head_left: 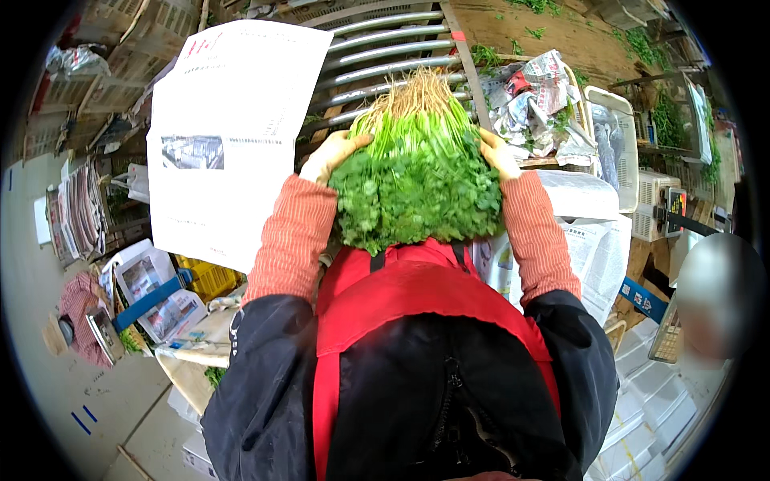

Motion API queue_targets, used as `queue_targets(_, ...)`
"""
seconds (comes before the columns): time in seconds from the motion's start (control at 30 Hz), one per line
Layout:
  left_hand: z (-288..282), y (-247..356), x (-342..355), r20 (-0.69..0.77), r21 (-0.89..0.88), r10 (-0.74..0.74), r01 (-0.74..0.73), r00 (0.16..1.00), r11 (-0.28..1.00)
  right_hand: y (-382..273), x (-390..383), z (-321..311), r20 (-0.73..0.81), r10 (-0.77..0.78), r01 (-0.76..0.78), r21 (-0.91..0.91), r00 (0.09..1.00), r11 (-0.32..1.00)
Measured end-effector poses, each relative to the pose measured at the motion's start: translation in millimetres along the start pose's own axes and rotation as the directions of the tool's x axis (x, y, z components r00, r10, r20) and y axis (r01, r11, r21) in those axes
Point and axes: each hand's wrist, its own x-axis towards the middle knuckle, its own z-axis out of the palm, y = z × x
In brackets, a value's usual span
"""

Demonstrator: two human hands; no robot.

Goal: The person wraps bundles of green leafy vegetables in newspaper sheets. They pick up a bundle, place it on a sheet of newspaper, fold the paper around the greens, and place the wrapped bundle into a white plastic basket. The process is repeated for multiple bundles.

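A wide bunch of coriander (pixel 417 188) with pale roots spreads in front of my red apron (pixel 433 305). Its roots point away from me over a rack of metal bars (pixel 385 56), its leaves toward my body. My left hand (pixel 337 152), in a pale glove, presses against the bunch's left side. On the opposite side my right hand (pixel 499 152), also gloved, grips the edge of the stems and leaves. Both hands' fingertips are partly hidden by the greens. Just left of my left hand a large newspaper sheet (pixel 233 120) stands out flat.
Crumpled newspaper (pixel 533 104) fills a basket at the far right, beside a white plastic crate (pixel 622 152). More newspaper (pixel 589 232) hangs near my right forearm. Stacked papers (pixel 76 212) and a yellow crate (pixel 208 276) lie left. Another person (pixel 84 317) is at the left edge.
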Motion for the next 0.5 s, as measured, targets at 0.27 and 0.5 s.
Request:
queue_targets(0.27, -17, -46, 32, -0.264, 0.015, 0.045, -0.043, 0.963, 0.999, 44, -13, 3, -0.116, 0.244, -0.204, 0.280, 0.963, 0.938)
queue_targets(0.5, -28, -21, 17, -0.219, 0.165, 0.091, -0.055, 0.971, 0.985, -64, -24, -1, -0.296, -0.195, 0.002, -0.545, 0.935, 0.838)
